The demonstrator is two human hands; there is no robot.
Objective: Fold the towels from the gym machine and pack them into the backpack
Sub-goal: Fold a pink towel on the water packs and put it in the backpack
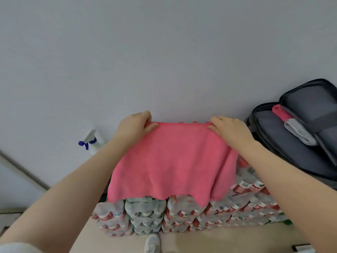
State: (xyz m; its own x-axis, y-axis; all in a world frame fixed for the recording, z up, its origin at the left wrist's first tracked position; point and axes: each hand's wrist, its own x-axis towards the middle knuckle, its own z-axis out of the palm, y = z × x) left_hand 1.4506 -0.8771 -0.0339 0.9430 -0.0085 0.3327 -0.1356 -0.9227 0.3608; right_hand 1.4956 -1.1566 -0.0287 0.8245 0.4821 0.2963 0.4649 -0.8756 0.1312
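I see a pink towel point(173, 161), soft and fuzzy like microfibre, spread flat over the top of a stack of shrink-wrapped water bottle packs point(182, 216), its near edge hanging in loose scallops over the front of the packs. My left hand point(135, 127) pinches the towel's far left corner, thumb on top and fingers curled behind the hem. My right hand point(229, 129), a thin ring on one finger, pinches the far right corner the same way, so the far edge runs straight between them against the pale wall point(164, 52).

To the right, a grey fabric backpack point(284, 143) lies unzipped on the packs, its padded flap standing open. Inside lie a folded pink towel point(280, 112) and a folded grey towel point(299, 132), touching end to end under a dark strap.

Far left, a white plastic spray bottle point(93, 141) with a blue trigger stands by the wall. A white shoe point(152, 243) shows on the tan floor below.
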